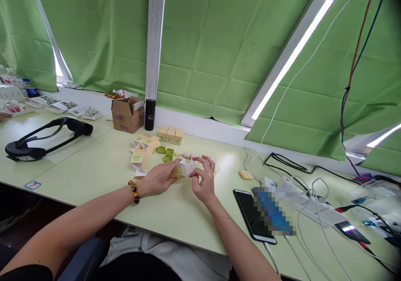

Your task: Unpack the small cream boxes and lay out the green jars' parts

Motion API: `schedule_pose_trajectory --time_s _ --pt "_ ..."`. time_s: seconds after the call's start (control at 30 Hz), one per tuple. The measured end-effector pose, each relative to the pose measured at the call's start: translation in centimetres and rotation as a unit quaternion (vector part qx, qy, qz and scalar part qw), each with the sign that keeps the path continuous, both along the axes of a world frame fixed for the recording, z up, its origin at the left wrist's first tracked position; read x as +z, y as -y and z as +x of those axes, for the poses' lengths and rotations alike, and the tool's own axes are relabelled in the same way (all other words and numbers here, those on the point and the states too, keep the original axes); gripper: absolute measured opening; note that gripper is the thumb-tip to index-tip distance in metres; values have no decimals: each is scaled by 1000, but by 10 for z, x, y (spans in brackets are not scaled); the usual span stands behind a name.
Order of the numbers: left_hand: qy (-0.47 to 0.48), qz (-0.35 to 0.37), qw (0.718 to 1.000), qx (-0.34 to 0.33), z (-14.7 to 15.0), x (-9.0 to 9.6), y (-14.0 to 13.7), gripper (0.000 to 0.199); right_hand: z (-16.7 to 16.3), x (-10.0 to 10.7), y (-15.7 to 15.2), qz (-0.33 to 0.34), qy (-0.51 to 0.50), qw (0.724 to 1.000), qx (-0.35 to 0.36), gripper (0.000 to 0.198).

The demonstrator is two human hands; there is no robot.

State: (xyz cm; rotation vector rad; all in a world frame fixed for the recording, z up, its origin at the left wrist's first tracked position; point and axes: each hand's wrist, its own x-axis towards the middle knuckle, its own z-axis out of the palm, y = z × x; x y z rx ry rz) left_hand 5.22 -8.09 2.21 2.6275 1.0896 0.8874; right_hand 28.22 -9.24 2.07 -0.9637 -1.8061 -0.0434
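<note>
My left hand (158, 177) is closed around a small cardboard box (186, 167) whose white inner side shows. On the box's right side, my right hand (203, 178) has its fingers bent and pinches a white flap. Just behind the box lie several green plastic cases (168, 157) and small pale pink pieces (187, 155). To the left of them, open cardboard boxes (138, 160) of the same kind rest with their flaps out. Three closed small boxes (170, 135) stand in a row farther back. A clear plastic piece (216, 166) lies partly hidden behind my right hand.
A brown carton (128, 115) and a black tumbler (150, 115) stand by the wall. A black headset (46, 137) lies at left. A phone (253, 216), a power strip (316, 210) and tangled cables fill the right side. A beige block (246, 175) lies nearby.
</note>
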Motion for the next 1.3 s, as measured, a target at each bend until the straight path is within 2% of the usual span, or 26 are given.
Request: schedule_pose_trajectory --time_s 0.1,0.23,0.4,0.57,0.7,0.8,1.0,1.07,1.2,1.3 --pt "3 3 1000 -1 0 0 0 77 0 0 1 -28 30 999 29 23" --pt "-9 24 1000 2 -1 0 0 77 -5 -4 -2 -85 22 996 7 32" --pt "-45 80 996 3 0 0 4 75 -9 -11 -6 -128 -12 991 -22 4" --pt "-93 147 985 -2 5 2 10 65 -14 -22 -13 -180 -68 981 -3 7" --pt "-85 163 983 18 6 5 11 66 -15 -22 -18 -196 -159 967 33 18" --pt "-75 169 982 49 3 8 7 70 -13 -17 -20 -214 -264 937 79 31" --pt "-50 175 976 121 -7 13 -5 71 -7 -10 -19 -299 -460 822 154 46" --pt "-27 168 976 135 -11 15 -8 73 -4 -10 -20 -309 -483 805 153 50" --pt "53 141 978 147 -18 18 -14 74 -1 -12 -24 -313 -467 816 132 51" --pt "120 110 977 141 -20 17 -19 73 0 -14 -27 -323 -416 843 113 51"
